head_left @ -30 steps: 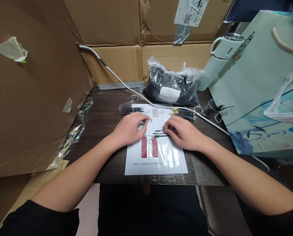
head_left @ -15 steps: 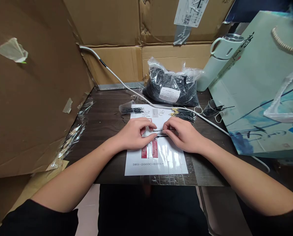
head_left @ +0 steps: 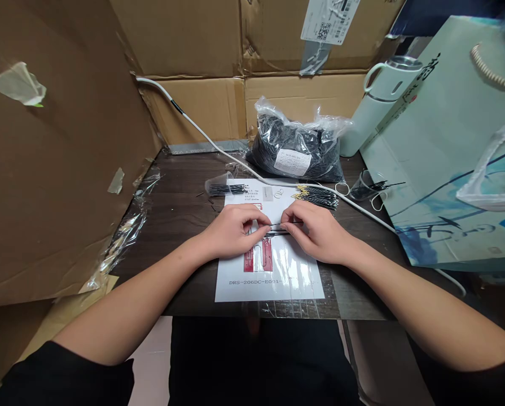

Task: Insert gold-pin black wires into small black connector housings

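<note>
Over the printed sheet (head_left: 269, 290), my left hand (head_left: 239, 230) and my right hand (head_left: 315, 230) face each other with a small gap between the fingertips. A thin black rod (head_left: 276, 225) spans that gap, pinched at each end by thumb and forefinger. Just below it, more dark rods (head_left: 280, 233) lie across the sheet, partly hidden by my fingers. Behind my left hand, a clear cup (head_left: 215, 184) lies on its side with black rods (head_left: 233, 190) sticking out. A pile of black rods with gold ends (head_left: 317, 197) lies behind my right hand.
A plastic bag of black pieces (head_left: 298, 149) stands at the back. A white cable (head_left: 205, 137) crosses the dark table (head_left: 171, 225). On the right are a second cup (head_left: 361, 185), a pale bottle (head_left: 368, 115) and a large paper bag (head_left: 455, 152). Cardboard (head_left: 66, 141) walls the left.
My left fingertips have come together at the rod's left end, where thumb and forefinger were apart before. My right hand has hardly moved.
</note>
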A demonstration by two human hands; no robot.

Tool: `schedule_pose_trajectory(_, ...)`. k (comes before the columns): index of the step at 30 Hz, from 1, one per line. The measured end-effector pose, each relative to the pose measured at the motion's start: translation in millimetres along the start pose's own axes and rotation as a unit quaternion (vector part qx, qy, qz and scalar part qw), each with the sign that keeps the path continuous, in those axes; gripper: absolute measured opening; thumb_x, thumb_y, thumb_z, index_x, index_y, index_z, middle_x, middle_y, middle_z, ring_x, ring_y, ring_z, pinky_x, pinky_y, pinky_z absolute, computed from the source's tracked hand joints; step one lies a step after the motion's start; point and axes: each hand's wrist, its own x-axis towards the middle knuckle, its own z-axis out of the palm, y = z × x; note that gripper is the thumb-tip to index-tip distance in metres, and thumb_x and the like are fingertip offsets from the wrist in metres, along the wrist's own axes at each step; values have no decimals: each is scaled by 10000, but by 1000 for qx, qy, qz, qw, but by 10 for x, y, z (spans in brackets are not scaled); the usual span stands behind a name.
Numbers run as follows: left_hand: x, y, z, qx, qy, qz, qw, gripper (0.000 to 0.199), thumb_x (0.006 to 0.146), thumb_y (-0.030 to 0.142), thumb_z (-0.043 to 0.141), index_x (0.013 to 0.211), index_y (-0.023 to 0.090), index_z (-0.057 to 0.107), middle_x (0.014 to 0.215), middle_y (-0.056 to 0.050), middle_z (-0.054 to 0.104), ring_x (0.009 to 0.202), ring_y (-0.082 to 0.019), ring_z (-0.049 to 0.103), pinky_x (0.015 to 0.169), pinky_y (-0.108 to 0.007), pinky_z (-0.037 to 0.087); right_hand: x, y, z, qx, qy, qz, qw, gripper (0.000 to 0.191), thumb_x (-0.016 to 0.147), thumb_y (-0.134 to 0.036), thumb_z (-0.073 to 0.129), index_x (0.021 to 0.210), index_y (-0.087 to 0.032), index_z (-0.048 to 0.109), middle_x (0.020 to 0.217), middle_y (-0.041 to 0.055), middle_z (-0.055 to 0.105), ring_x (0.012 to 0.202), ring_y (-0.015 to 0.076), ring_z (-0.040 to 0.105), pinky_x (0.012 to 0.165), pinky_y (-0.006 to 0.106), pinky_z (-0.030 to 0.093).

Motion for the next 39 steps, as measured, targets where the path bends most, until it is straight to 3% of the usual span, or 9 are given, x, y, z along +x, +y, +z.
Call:
schedule_pose_trajectory(4,12,-20,-45,6,-4,5,1000,109,970,214,727,965,200,835,815,-18,747,678,-143,592,700,-306,472,1,16,-5,-2,-4,4,1000,73,1066,-165,594,1031,-229,602,961,58,655,862,222,598,770,377,483)
schedule_pose_trajectory(12,52,-165,-488,89,-73,-69,991,157,921,239,759,988,243,901,929,-48,811,756,-174,681,705,-297,496,-9,87,-95,-36,1,23,999,96,1037,-140,610,1003,-228,598,933,50,655,810,214,588,732,367,453)
schedule_pose_trajectory(15,53,-178,-569,84,-116,-90,986,207,886,229,758,1034,228,902,866,-43,800,729,-173,688,671,-278,490,-11,91,-97,-35,1,18,999,95,1038,-141,605,998,-227,595,929,50,650,809,213,581,727,367,450)
schedule_pose_trajectory(17,43,-164,-634,79,-113,-102,985,235,852,227,765,1050,212,892,793,-26,773,657,-156,647,621,-267,462,-12,93,-94,-33,0,14,999,97,1038,-139,605,997,-226,596,930,50,649,813,213,580,731,368,452)
schedule_pose_trajectory(20,18,-140,-788,73,-95,-132,984,151,819,215,742,906,208,865,716,-4,734,579,-129,580,552,-257,410,-13,99,-96,-35,3,9,999,98,1036,-137,607,995,-226,597,923,49,645,815,214,583,736,371,451)
schedule_pose_trajectory(24,-12,-154,-974,120,-128,-181,968,94,754,177,713,742,215,798,672,12,712,538,-122,569,519,-259,388,-14,104,-100,-38,2,6,999,96,1035,-138,607,994,-223,596,923,48,644,817,215,593,733,370,451)
schedule_pose_trajectory(30,-31,-214,-1015,150,-143,-215,954,99,753,188,703,735,233,789,674,13,722,531,-137,580,506,-272,401,-16,94,-89,-36,-5,5,999,93,1040,-137,610,1003,-221,592,941,54,656,821,212,595,734,368,455)
schedule_pose_trajectory(34,-32,-249,-1020,166,-114,-216,955,76,764,199,732,761,223,804,681,4,734,534,-143,582,531,-283,412,-14,91,-88,-36,-8,6,999,97,1039,-134,611,996,-218,590,938,53,656,824,210,597,738,366,456)
schedule_pose_trajectory(39,-3,-267,-966,189,-100,-214,953,118,814,285,768,870,223,851,834,-29,799,678,-178,663,626,-295,452,-18,89,-83,-32,-11,4,999,96,1042,-132,609,1008,-218,587,953,53,660,840,210,604,750,362,464)
